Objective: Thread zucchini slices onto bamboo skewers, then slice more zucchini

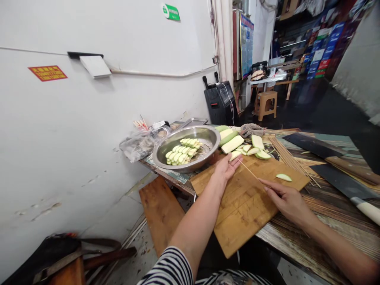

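Observation:
My left hand (227, 168) is closed around a pale green-edged zucchini slice (235, 155), above the far left edge of the wooden cutting board (243, 206). A thin wooden skewer (248, 170) runs from my right hand (283, 194) to that slice. Its tip is at or very near the slice; whether it has gone in, I cannot tell. My right fingers pinch the skewer's near end above the board. One loose zucchini slice (284, 177) lies at the board's right. Cut zucchini pieces (233, 144) are heaped along its far edge.
A steel basin (204, 158) with skewered slices (182, 152) stands left of the board. Bare skewers (286, 156) lie to the right, near two cleavers (341, 180). Behind are a grey cloth (251, 130) and a metal tray (196, 122). The white wall (89, 130) borders the left.

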